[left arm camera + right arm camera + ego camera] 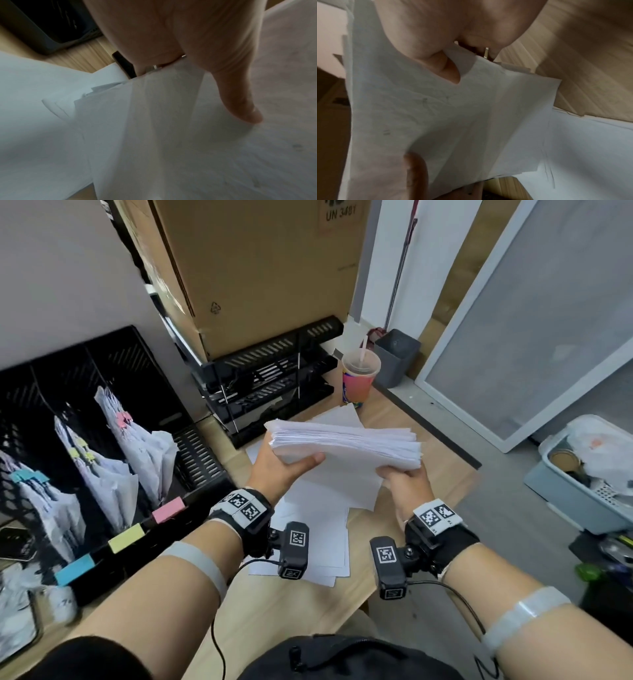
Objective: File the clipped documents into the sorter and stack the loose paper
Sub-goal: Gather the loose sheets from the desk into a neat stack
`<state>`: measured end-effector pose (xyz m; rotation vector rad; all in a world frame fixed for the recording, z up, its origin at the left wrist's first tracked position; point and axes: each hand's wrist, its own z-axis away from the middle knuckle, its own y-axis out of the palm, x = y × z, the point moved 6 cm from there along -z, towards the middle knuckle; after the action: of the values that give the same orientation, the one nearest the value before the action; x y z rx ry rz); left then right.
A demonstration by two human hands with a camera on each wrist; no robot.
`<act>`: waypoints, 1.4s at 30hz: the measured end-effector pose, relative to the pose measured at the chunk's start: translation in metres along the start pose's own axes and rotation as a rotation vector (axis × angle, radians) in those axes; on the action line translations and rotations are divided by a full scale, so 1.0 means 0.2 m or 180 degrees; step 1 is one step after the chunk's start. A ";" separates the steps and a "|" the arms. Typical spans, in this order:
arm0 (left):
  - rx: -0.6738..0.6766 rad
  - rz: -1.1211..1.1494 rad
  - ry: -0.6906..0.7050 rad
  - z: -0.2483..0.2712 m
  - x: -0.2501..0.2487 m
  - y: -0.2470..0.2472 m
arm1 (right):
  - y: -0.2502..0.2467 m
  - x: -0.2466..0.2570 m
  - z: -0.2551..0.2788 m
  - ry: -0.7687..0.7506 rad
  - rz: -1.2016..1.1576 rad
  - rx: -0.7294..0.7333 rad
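I hold a thick stack of loose white paper (346, 445) above the wooden desk. My left hand (281, 465) grips its left end, thumb pressed on the near face of the paper stack (205, 135). My right hand (406, 479) grips the right end of the paper stack (445, 115), thumb on the near face and fingers hidden behind. More loose sheets (308, 529) lie spread on the desk beneath. The black sorter (102, 419) at the left holds clipped documents: blue-clipped (27, 477), yellow-clipped (80, 453) and pink-clipped (123, 417), each in its own slot.
A black tiered letter tray (274, 381) stands behind the paper under a big cardboard box (260, 268). A pink drink cup with straw (359, 376) sits at the desk's far right edge. A grey bin (395, 356) and a box of clutter (589, 470) are on the floor.
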<state>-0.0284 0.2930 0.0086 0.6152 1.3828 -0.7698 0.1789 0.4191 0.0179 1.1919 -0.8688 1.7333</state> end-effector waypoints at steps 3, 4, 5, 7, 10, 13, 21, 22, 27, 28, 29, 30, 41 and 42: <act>0.0038 0.0004 -0.0055 -0.01 0.00 0.01 | -0.02 0.00 0.02 0.0038 -0.0193 -0.0091; 0.0002 -0.0029 -0.0050 -0.01 0.01 0.01 | -0.03 0.00 0.02 0.0030 -0.0266 -0.0126; -0.0011 -0.0095 -0.0044 -0.01 0.01 0.00 | -0.03 0.01 0.02 0.0040 -0.0306 -0.0119; 0.0006 -0.0275 0.0029 0.00 0.00 0.01 | -0.03 0.02 0.01 0.0066 -0.0260 -0.0091; -0.0084 -0.0211 -0.0024 0.00 0.00 0.02 | -0.01 0.03 0.00 0.0071 -0.0237 0.0009; -0.0168 -0.0027 0.0034 -0.02 -0.04 0.03 | 0.01 0.06 -0.01 0.0108 -0.0396 0.0064; -0.0441 0.0067 0.0264 -0.09 -0.17 -0.02 | -0.01 0.15 -0.02 -0.0062 -0.0684 0.0178; -0.0452 0.0044 0.0187 -0.08 -0.13 -0.03 | 0.00 0.11 -0.01 0.0000 -0.0582 0.0191; -0.0391 0.0087 -0.0164 -0.05 0.06 -0.05 | 0.04 -0.04 0.00 0.0190 -0.0151 0.0277; -0.0360 0.0114 -0.0216 -0.05 0.08 -0.04 | 0.05 -0.07 -0.01 0.0238 -0.0051 0.0290; -0.0344 0.0104 -0.0243 -0.04 0.11 -0.04 | 0.05 -0.09 -0.01 0.0310 0.0030 0.0293; -0.0348 0.0104 -0.0247 -0.04 0.13 -0.04 | 0.06 -0.11 0.00 0.0366 0.0066 0.0275; -0.0534 0.0046 -0.0179 -0.08 0.18 -0.08 | 0.07 -0.09 -0.04 0.0569 -0.0211 -0.0045; -0.0566 0.0070 -0.0142 -0.08 0.18 -0.09 | 0.07 -0.08 -0.04 0.0577 -0.0298 -0.0072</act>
<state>-0.0522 0.2907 -0.0273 0.4709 1.3840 -0.6314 0.1661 0.4162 -0.0017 1.0261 -0.7112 1.7205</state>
